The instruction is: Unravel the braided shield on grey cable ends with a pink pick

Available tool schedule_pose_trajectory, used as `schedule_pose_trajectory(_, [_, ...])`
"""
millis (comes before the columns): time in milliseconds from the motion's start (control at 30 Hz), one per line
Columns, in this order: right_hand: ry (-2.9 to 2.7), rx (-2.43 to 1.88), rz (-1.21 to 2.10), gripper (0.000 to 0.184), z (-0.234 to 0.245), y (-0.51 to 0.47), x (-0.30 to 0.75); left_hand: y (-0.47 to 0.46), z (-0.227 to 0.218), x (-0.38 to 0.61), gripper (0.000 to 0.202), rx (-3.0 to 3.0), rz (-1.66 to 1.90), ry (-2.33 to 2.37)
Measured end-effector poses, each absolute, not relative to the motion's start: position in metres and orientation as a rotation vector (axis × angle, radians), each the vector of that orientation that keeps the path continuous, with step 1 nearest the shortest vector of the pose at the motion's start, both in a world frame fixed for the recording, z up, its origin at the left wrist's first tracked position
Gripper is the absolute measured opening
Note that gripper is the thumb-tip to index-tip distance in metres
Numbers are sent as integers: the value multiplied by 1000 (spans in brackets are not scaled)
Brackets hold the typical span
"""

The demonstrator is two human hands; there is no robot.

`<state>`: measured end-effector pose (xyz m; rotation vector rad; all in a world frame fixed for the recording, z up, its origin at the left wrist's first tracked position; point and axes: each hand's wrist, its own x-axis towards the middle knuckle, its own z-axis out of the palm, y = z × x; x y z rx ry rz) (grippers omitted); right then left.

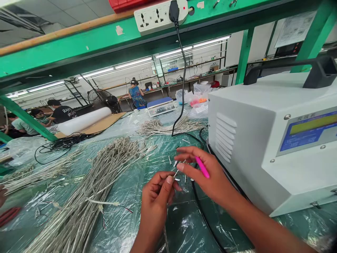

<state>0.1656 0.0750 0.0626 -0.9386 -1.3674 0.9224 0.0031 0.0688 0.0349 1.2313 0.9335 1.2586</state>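
My left hand (160,193) pinches a thin cable near its end between thumb and forefinger. The cable's stripped tip (177,173) points up and right toward the fingers of my right hand (201,168). A slim bright pink tool (202,167) lies across my right palm, held behind the thumb; its working end is hidden, so its kind cannot be told. My right thumb and fingers are slightly parted close to the cable's tip. Small white offcuts (170,160) lie on the plastic-covered table around both hands. The cable's lower part hangs down beneath my left wrist.
A large bundle of grey braided cables (97,189) lies to the left, another bundle (171,125) behind. A white machine (244,133) with a display stands at right. A black power cord (183,70) drops from the power strip (158,17). A co-worker's hand (2,195) shows at the left edge.
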Motion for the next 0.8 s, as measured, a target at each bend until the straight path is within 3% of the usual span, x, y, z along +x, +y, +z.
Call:
schedule_pose_trajectory(133, [-1448, -957, 821, 20, 61, 73, 164, 70, 37, 2, 21, 1152, 1159, 900])
schedule_pose_trajectory(300, [-1459, -955, 798, 18, 61, 72, 162, 69, 42, -1, 23, 985, 892, 712])
schedule_pose_trajectory(467, [-1521, -893, 912, 33, 60, 74, 162, 70, 41, -2, 28, 928, 865, 724])
schedule_pose_trajectory(800, [-1487, -863, 1086, 39, 60, 77, 163, 67, 37, 4, 40, 1088, 971, 921])
